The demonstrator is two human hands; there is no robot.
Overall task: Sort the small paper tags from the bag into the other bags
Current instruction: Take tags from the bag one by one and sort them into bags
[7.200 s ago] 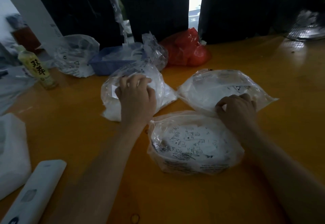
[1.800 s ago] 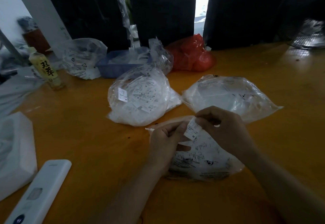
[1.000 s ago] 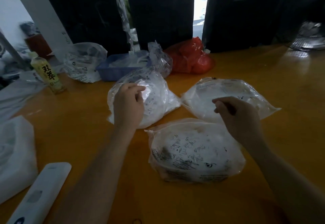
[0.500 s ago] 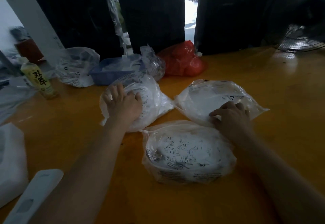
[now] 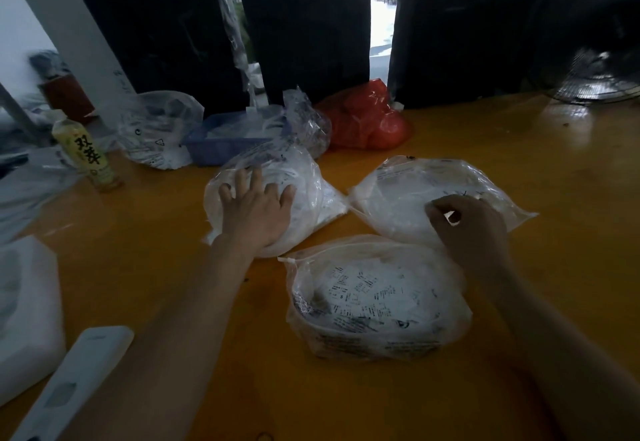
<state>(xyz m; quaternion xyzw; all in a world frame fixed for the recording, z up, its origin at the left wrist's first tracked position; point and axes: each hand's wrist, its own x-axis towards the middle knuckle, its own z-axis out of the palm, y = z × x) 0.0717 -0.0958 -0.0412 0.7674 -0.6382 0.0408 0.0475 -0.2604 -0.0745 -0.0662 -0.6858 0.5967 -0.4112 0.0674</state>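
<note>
Left hand (image 5: 257, 208) flat, fingers spread, pressing the left bag (image 5: 304, 194); right hand (image 5: 467, 222) curled, pinching a small white tag (image 5: 452, 217) over the right bag (image 5: 398, 198)

A single head-worn camera looks forward and down from close above an orange table (image 5: 519, 149), toward dark panels (image 5: 304, 24) at its far edge.

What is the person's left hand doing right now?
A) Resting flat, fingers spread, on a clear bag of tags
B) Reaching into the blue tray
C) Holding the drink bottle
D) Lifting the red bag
A: the left hand lies with straight, spread fingers on top of the far-left clear bag, away from the drink bottle, the red bag and the blue tray.
</note>
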